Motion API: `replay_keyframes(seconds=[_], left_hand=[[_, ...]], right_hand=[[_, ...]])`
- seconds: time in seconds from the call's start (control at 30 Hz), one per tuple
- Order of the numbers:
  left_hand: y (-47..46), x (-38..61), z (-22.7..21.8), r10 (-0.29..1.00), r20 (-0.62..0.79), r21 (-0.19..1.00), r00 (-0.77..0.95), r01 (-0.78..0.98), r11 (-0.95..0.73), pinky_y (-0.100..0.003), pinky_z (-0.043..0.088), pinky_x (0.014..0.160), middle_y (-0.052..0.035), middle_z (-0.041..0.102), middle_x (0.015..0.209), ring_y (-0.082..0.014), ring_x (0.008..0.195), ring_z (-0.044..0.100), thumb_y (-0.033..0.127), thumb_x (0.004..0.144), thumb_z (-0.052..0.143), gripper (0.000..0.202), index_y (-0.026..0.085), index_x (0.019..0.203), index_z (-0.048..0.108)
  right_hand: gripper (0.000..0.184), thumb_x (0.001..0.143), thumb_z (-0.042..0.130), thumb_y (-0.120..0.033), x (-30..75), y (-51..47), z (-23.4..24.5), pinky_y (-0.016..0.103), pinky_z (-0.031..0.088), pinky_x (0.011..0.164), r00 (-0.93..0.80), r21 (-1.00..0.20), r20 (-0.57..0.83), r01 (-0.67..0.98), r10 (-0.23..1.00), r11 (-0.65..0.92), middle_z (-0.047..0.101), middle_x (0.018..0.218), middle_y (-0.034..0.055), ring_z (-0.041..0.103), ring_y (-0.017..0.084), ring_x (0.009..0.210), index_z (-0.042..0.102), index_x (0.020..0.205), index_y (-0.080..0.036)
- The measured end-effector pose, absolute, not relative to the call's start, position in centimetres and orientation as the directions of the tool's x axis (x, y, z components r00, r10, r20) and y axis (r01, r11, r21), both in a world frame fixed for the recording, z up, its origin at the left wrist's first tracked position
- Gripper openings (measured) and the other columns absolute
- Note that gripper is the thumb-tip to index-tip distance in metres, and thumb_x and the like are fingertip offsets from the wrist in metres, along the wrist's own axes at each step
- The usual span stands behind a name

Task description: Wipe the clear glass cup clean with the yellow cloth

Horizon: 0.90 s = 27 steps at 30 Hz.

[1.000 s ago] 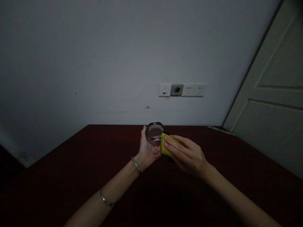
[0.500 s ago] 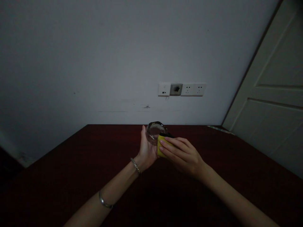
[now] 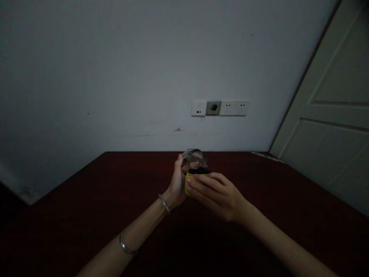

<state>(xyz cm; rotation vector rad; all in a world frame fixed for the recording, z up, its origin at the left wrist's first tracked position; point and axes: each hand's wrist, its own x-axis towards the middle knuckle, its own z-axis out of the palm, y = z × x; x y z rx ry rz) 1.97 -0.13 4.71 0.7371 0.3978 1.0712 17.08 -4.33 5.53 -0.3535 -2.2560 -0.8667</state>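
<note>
My left hand (image 3: 176, 184) grips a small clear glass dish (image 3: 195, 158), held up above the dark red table (image 3: 86, 200) and tilted on its side. My right hand (image 3: 216, 193) presses a yellow sponge with a dark top layer (image 3: 190, 177) against the lower part of the dish, fingers stretched over the sponge. Much of the dish is hidden behind the sponge and my fingers. Two bracelets sit on my left wrist and forearm.
A white wall rises behind the table, with a strip of sockets (image 3: 220, 108) on it. A pale panelled door (image 3: 331, 115) stands at the right. A thin flat strip (image 3: 266, 156) lies at the table's far right edge.
The sponge in my right hand has slid leftward and down across the dish. The dish has turned in my left hand, its rim now more upward and right.
</note>
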Motion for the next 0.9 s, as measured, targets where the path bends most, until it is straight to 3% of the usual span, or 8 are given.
replay_keyframes(seconds=[0.17,0.43,0.63,0.77,0.9], left_hand=[[-0.1,1.8,4.7,0.901,0.060,0.727,0.430,-0.637,0.256,-0.022,0.042,0.055,-0.0062,0.066,0.067,-0.0143,0.058,0.058,0.060,0.078,0.052,0.053,0.010,0.083,0.068],[-0.3,1.5,4.3,0.812,0.005,0.762,0.584,-0.528,0.375,-0.023,0.047,0.061,-0.0121,0.069,0.079,-0.0175,0.069,0.064,0.053,0.079,0.054,0.047,0.008,0.082,0.068],[0.9,0.7,2.7,0.861,0.098,0.807,0.498,-0.547,0.225,-0.020,0.041,0.051,-0.0060,0.066,0.072,-0.0151,0.061,0.059,0.042,0.080,0.056,0.031,0.014,0.088,0.067],[1.8,0.2,1.6,0.871,0.162,0.868,0.464,-0.488,0.098,-0.020,0.037,0.047,-0.0068,0.066,0.075,-0.0150,0.059,0.057,0.043,0.080,0.057,0.036,0.013,0.097,0.066],[2.0,-0.3,1.2,0.893,0.109,0.854,0.437,-0.500,0.140,-0.020,0.038,0.049,-0.0057,0.066,0.073,-0.0160,0.060,0.059,0.033,0.078,0.059,0.027,0.013,0.095,0.065]], right_hand=[[0.034,0.096,0.034,-0.013,17.3,-4.6,5.8,0.035,0.046,0.088,-0.738,0.493,0.675,0.463,0.012,0.737,0.064,0.121,0.0018,0.052,0.017,0.116,0.061,0.116,-0.015],[0.033,0.091,0.043,-0.011,17.6,-4.9,6.7,0.036,0.046,0.086,-0.745,0.463,0.666,0.456,0.041,0.761,0.064,0.121,0.0031,0.050,0.019,0.119,0.058,0.120,-0.015],[0.031,0.093,0.043,-0.011,18.1,-4.9,7.3,0.035,0.045,0.085,-0.707,0.428,0.703,0.509,0.078,0.747,0.067,0.117,0.0005,0.053,0.018,0.115,0.059,0.118,-0.018],[0.030,0.093,0.044,-0.011,18.4,-4.7,7.4,0.035,0.044,0.083,-0.690,0.408,0.716,0.535,0.104,0.740,0.066,0.118,0.0012,0.054,0.019,0.114,0.060,0.116,-0.020],[0.036,0.088,0.049,-0.008,18.7,-4.4,7.3,0.037,0.048,0.078,-0.644,0.358,0.758,0.539,0.099,0.762,0.068,0.114,0.0034,0.057,0.021,0.107,0.057,0.122,-0.019]])
